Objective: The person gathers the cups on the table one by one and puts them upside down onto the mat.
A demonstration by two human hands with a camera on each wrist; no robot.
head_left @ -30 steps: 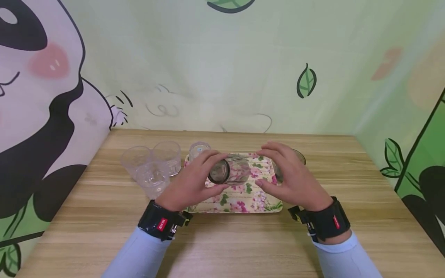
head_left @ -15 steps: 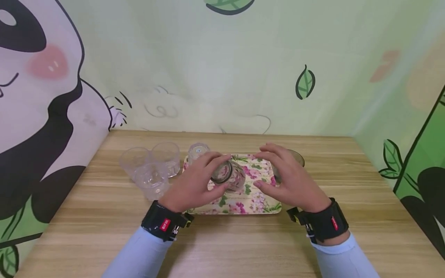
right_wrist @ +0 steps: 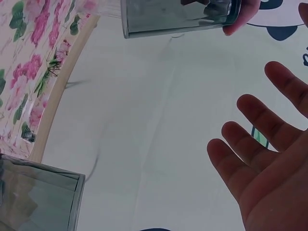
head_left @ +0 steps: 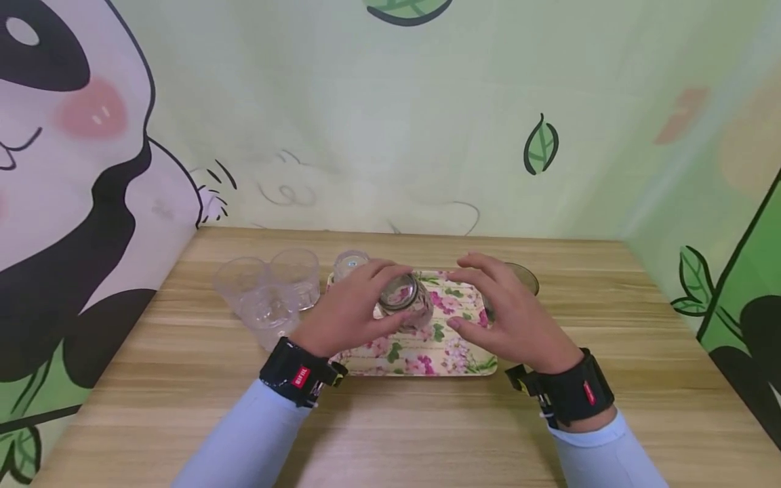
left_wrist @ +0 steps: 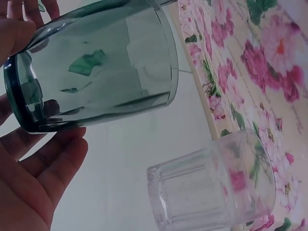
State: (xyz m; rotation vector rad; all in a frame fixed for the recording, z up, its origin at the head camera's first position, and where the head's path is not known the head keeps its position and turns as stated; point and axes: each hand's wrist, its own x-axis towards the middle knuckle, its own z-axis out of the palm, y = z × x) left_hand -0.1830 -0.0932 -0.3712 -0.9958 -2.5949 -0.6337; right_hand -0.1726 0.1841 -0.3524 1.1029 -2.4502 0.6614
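Observation:
My left hand (head_left: 356, 308) grips a grey-green tinted drinking glass (head_left: 410, 301) by its thick base, thumb on the near side and fingers on the far side. In the left wrist view the tinted glass (left_wrist: 110, 67) is bottom-up, its rim facing the floral tray (head_left: 421, 352) close below. Behind the left hand, a clear plastic-looking cup (head_left: 350, 261) stands upside down at the tray's far left corner. My right hand (head_left: 515, 315) holds nothing, its fingers apart in the right wrist view. Partly hidden behind it is a second tinted glass (head_left: 526, 276).
Three clear cups (head_left: 294, 274) cluster on the wooden table (head_left: 415, 434) left of the tray. A fabric backdrop (head_left: 342, 135) printed with a panda and leaves rises behind the table's far edge.
The tinted glass has swung from lying nearly sideways to standing bottom-up over the tray. My left hand has shifted slightly right with it; my right hand has stayed about still.

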